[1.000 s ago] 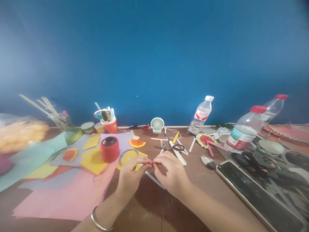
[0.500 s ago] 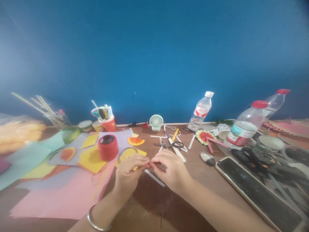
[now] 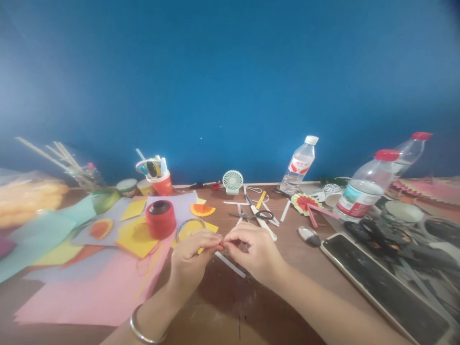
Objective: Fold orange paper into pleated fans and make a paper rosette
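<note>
Both hands meet at the fingertips over the middle of the brown table [image 3: 230,306]. My left hand [image 3: 194,251], with a silver bangle on its wrist, pinches a tiny reddish piece that is mostly hidden. The fingers of my right hand [image 3: 255,249] are pinched together at the same spot; what they hold is too small to name. Beneath the fingertips lies a white paper strip [image 3: 230,265]. Just beyond my right hand are black-handled scissors [image 3: 264,214] and a white-handled tool [image 3: 268,229].
Coloured paper sheets [image 3: 89,297] and a red spool [image 3: 160,220] lie at the left. A phone [image 3: 381,282], a spoon-like object [image 3: 309,235] and a labelled bottle [image 3: 362,191] stand or lie at the right. A small fan [image 3: 233,180] is at the back.
</note>
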Motion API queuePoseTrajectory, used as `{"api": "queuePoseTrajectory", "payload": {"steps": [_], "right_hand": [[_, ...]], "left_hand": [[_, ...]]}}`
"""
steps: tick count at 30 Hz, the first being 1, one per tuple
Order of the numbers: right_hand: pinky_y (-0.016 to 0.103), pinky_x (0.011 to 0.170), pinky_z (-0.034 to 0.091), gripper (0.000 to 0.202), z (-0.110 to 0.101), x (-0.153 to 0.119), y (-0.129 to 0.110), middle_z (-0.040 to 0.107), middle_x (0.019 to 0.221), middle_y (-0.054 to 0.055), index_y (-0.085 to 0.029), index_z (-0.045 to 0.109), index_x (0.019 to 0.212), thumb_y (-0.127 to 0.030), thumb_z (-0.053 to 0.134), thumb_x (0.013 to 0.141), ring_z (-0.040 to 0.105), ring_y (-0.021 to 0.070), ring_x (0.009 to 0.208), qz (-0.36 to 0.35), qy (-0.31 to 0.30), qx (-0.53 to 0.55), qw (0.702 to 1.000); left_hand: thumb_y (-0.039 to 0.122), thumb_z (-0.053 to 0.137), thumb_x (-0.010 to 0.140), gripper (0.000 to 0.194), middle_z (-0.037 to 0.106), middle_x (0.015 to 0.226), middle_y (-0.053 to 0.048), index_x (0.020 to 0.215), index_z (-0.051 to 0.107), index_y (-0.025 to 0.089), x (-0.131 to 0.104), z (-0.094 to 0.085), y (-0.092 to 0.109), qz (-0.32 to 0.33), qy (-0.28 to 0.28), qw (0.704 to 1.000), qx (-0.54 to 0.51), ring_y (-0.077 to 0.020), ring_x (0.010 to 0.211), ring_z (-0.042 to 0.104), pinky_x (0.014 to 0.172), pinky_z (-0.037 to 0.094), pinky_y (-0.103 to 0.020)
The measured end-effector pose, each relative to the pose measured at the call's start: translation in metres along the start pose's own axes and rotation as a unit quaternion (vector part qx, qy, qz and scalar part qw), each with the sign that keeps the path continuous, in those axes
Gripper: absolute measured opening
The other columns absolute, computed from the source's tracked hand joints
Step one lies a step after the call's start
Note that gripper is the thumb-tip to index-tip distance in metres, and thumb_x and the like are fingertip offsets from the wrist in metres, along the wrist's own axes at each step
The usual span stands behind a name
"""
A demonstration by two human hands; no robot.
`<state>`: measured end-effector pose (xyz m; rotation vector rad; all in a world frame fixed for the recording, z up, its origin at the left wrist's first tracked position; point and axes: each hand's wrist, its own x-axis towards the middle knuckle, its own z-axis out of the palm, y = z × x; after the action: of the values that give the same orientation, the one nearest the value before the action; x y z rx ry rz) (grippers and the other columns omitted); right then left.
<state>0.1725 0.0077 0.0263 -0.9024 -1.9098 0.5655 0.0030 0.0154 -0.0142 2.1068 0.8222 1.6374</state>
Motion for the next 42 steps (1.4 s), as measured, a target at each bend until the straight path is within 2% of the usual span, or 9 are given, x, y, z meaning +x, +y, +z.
{"api": "queuePoseTrajectory", "payload": {"steps": [4,11,17,30,35,38,42], "right_hand": [[0.022,0.060,0.041,0.011,-0.0013,-0.0001,0.0003,0.063,0.064,0.001,-0.017,0.064,0.067,-0.010,0.056,0.072,0.053,0.0116,0.062,-0.001,-0.017,0.000,1.000],[0.022,0.061,0.041,0.012,-0.0009,-0.0014,-0.0003,0.063,0.065,0.000,-0.018,0.063,0.067,-0.008,0.056,0.069,0.053,0.0116,0.062,0.010,-0.018,0.008,1.000],[0.022,0.060,0.041,0.014,-0.0011,-0.0002,-0.0019,0.062,0.063,0.000,-0.018,0.063,0.064,-0.006,0.055,0.067,0.053,0.0115,0.061,0.029,-0.016,0.010,0.999],[0.021,0.055,0.041,0.014,-0.0020,0.0012,-0.0031,0.061,0.062,0.000,-0.017,0.062,0.062,-0.007,0.055,0.067,0.052,0.0111,0.058,0.050,-0.027,0.023,0.998],[0.021,0.053,0.040,0.014,-0.0008,0.0008,-0.0023,0.061,0.063,0.000,-0.017,0.061,0.063,-0.008,0.053,0.067,0.051,0.0110,0.057,0.062,-0.024,0.034,0.997],[0.020,0.052,0.038,0.013,0.0002,0.0006,-0.0023,0.059,0.062,-0.001,-0.017,0.061,0.063,-0.008,0.053,0.067,0.050,0.0106,0.057,0.077,-0.024,0.038,0.996],[0.020,0.050,0.037,0.010,0.0018,0.0009,-0.0041,0.056,0.061,-0.001,-0.016,0.058,0.062,-0.009,0.052,0.066,0.048,0.0103,0.056,0.138,-0.021,0.060,0.988]], "left_hand": [[0.001,0.064,0.065,0.024,0.068,0.075,-0.003,0.080,0.065,0.020,0.0013,-0.0011,0.0018,0.034,-0.012,0.999,0.024,-0.0173,0.071,0.063,0.066,0.053,-0.035],[0.005,0.064,0.067,0.019,0.069,0.073,-0.003,0.079,0.065,0.020,0.0042,-0.0007,0.0045,0.048,-0.010,0.998,0.026,-0.0177,0.070,0.064,0.064,0.053,-0.034],[0.000,0.063,0.066,0.024,0.069,0.073,-0.003,0.079,0.065,0.020,0.0028,-0.0011,0.0033,0.043,-0.014,0.999,0.015,-0.0177,0.071,0.063,0.065,0.053,-0.035],[0.003,0.061,0.069,0.022,0.069,0.076,-0.005,0.082,0.065,0.020,0.0021,-0.0044,0.0015,0.056,-0.045,0.996,0.043,-0.0184,0.074,0.064,0.068,0.052,-0.036],[0.005,0.061,0.070,0.019,0.069,0.075,-0.004,0.080,0.065,0.020,0.0029,-0.0028,0.0037,0.047,-0.031,0.998,0.034,-0.0182,0.073,0.064,0.067,0.052,-0.036],[0.006,0.062,0.069,0.017,0.069,0.075,-0.004,0.078,0.065,0.020,0.0028,-0.0019,0.0034,0.042,-0.015,0.998,0.032,-0.0179,0.071,0.064,0.067,0.053,-0.035],[0.004,0.062,0.068,0.020,0.069,0.076,-0.004,0.080,0.065,0.020,0.0016,-0.0017,0.0007,0.032,-0.020,0.999,0.017,-0.0183,0.072,0.064,0.067,0.053,-0.036]]}}
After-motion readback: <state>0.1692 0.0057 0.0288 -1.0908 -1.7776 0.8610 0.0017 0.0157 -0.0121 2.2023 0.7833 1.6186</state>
